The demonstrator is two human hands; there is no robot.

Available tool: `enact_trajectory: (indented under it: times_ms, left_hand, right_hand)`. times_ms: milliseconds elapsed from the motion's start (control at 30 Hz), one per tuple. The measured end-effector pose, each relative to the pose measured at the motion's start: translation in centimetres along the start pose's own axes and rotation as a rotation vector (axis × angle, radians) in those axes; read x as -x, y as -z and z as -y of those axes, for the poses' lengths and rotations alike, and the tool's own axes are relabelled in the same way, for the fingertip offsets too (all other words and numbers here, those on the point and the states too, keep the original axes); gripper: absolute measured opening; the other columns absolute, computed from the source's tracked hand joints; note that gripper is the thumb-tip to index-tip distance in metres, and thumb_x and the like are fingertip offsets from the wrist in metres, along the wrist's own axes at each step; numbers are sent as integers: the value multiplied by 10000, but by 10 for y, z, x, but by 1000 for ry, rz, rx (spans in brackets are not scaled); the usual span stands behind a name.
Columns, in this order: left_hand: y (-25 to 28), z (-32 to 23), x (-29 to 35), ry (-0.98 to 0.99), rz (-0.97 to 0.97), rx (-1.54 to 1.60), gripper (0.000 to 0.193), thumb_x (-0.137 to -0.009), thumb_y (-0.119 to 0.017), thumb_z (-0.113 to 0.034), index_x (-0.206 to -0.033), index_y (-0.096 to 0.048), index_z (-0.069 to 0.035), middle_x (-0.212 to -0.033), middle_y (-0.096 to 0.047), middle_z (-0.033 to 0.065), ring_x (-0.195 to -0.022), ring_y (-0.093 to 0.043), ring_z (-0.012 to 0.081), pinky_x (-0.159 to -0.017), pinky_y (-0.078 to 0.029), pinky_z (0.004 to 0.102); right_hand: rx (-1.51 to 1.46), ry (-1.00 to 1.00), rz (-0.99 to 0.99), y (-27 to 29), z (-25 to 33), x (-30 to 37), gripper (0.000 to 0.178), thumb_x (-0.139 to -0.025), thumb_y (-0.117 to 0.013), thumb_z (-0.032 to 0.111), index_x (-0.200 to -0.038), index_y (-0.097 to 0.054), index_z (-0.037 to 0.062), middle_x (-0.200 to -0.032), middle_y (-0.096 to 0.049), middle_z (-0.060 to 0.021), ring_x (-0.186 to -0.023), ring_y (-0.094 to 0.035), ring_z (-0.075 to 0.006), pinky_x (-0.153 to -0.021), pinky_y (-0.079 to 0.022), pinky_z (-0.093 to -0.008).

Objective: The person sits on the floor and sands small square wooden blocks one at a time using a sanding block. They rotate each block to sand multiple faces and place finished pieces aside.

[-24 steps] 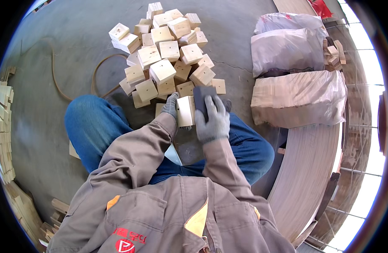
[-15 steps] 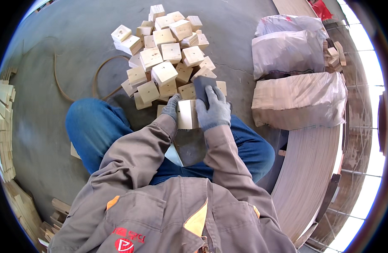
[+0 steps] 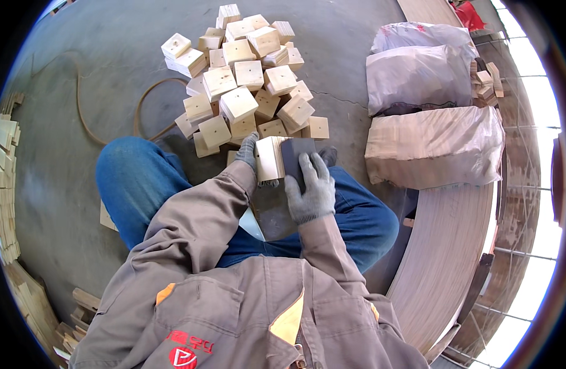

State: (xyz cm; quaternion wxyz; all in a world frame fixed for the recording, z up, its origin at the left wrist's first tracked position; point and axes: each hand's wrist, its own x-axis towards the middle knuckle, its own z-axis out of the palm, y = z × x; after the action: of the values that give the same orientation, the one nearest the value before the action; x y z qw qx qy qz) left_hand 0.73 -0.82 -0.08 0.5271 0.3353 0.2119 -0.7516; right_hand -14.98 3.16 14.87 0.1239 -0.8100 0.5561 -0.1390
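Note:
Between my knees I hold a pale wooden block (image 3: 270, 158) with my gloved left hand (image 3: 247, 152). Its fingers wrap the block's left side, and some fingertips show below it. My gloved right hand (image 3: 312, 187) is closed on a dark grey sanding block (image 3: 297, 149), with its fingers lying over the top. The sanding block sits against the right side of the wooden block. Just beyond my hands rises a heap of similar wooden blocks (image 3: 239, 106), several with small holes in their faces.
Plastic-wrapped packs (image 3: 434, 147) stand at the right beside a stack of long wooden sheets (image 3: 446, 240). A brown hose or cord (image 3: 137, 117) loops on the grey floor at the left. Wood pieces (image 3: 8, 190) line the far left, and offcuts (image 3: 80, 317) lie at lower left.
My right hand has drawn the sanding block toward me, from the far end of the wooden block to along its right side. The left hand still holds the wooden block, now slightly tilted.

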Motion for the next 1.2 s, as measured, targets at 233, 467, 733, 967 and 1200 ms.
enact_trajectory:
  times_ms: [233,467,733,967,1200]
  left_hand:
    - [25,14,-24,-106,-129,-102,510,-926,-591,-613,-1080,-714,-143,-969,-755,115,-798,-722,338,-752,-607,519]
    - [8,13,7,-223,-287,-352,513,-885,-634,-661,-1077,-712,-192,-918,-741,73,-693,-685,301,-657,-573,562]
    - [4,1,8,-37,-260,-197,480,-914,-588,-649,-1073,-726,-218,-962,-755,47,-767,-701,295,-675,-557,568]
    - [13,4,-3,-106,-222,-181,514,-901,-606,-662,-1088,-703,-193,-927,-735,75,-701,-701,327,-623,-558,639]
    - [-4,9,24,-134,-243,-269,549,-879,-646,-658,-1138,-670,-175,-910,-720,83,-676,-693,326,-600,-553,645]
  right_hand:
    - [132,-123,93,-12,11,-69,594,-895,-666,376,-1422,-579,117,-1459,-540,-212,-1165,-603,-462,-1037,-466,-496]
    - [110,8,16,-3,-3,-25,611,-881,-695,334,-1415,-572,66,-1448,-524,-258,-1239,-556,-470,-1067,-435,-510]
    - [97,10,62,6,1,36,607,-870,-699,355,-1417,-580,117,-1477,-500,-238,-1107,-591,-495,-972,-483,-550]
    - [150,-32,64,1,12,-20,596,-868,-695,356,-1394,-595,95,-1438,-532,-251,-1180,-578,-482,-1023,-463,-538]
    - [214,-151,109,-3,11,-66,583,-904,-657,393,-1423,-582,139,-1483,-530,-171,-1174,-589,-461,-1044,-459,-503]
